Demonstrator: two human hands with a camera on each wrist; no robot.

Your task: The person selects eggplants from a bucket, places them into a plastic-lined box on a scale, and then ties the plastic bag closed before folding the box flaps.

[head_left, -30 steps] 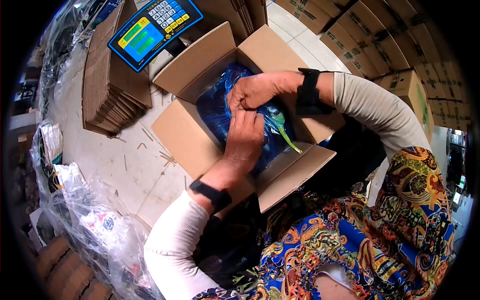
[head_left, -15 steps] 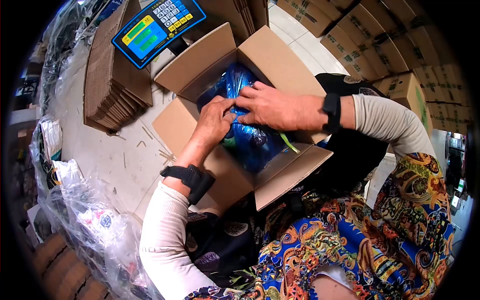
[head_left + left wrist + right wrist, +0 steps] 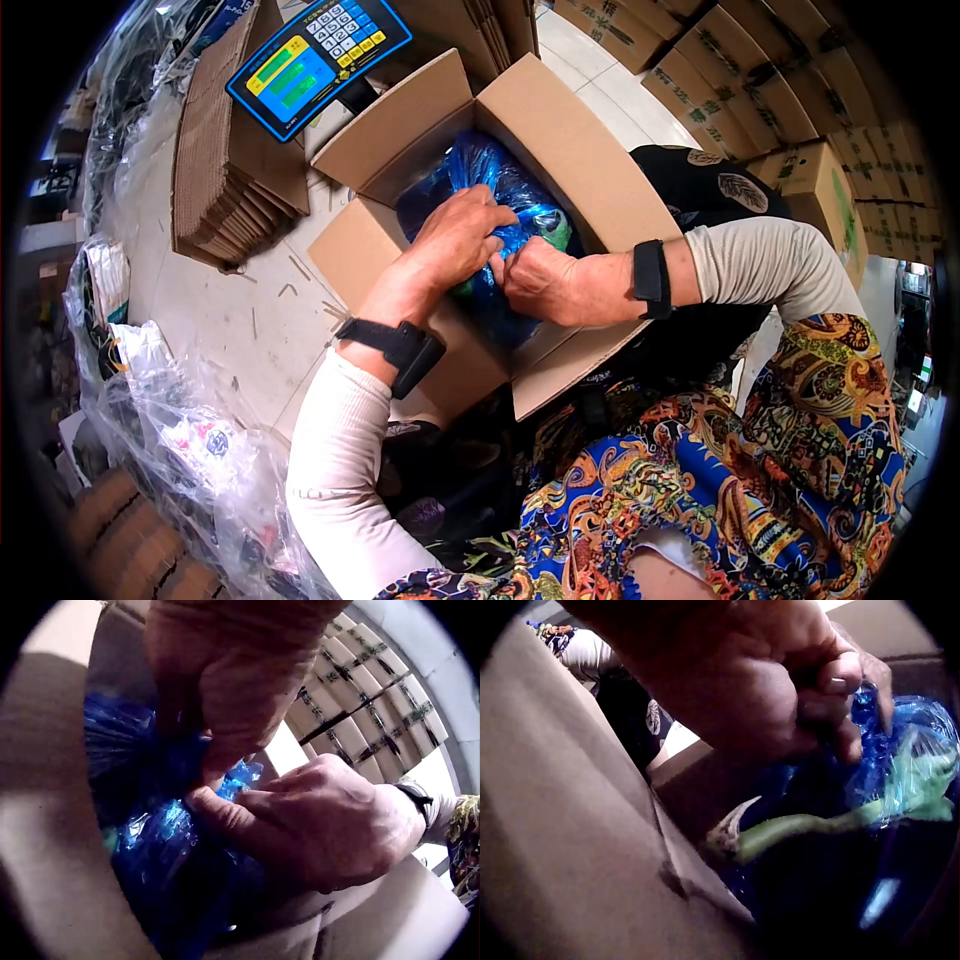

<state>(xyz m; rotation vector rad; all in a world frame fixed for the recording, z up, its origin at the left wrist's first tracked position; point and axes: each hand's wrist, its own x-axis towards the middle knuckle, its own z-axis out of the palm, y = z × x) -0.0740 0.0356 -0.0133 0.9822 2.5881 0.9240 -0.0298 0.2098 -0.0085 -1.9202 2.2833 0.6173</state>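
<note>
A blue plastic bag [image 3: 480,160] lies inside an open cardboard box [image 3: 560,130], dark produce showing through it. My left hand [image 3: 452,240] pinches the gathered plastic near the middle of the bag. Right beside it, my right hand [image 3: 545,284] grips the same gathered plastic with curled fingers. In the left wrist view both hands meet at the twisted blue film [image 3: 176,817]. A green stem [image 3: 802,825] with a pale green cap under film shows below my right hand [image 3: 780,690] in the right wrist view. The fingertips' exact hold is partly hidden.
A scale display [image 3: 318,62] stands behind the box at the upper left, next to flattened cartons [image 3: 235,160]. Clear plastic sheeting [image 3: 215,450] lies at left. Stacked printed boxes [image 3: 735,85] fill the upper right. The box's flaps stand spread outward.
Since the earliest frame, my right hand has moved down and right across the bag, and my left hand up and left. Both now hold the gathered plastic, my right fingers more curled than half a second ago.
</note>
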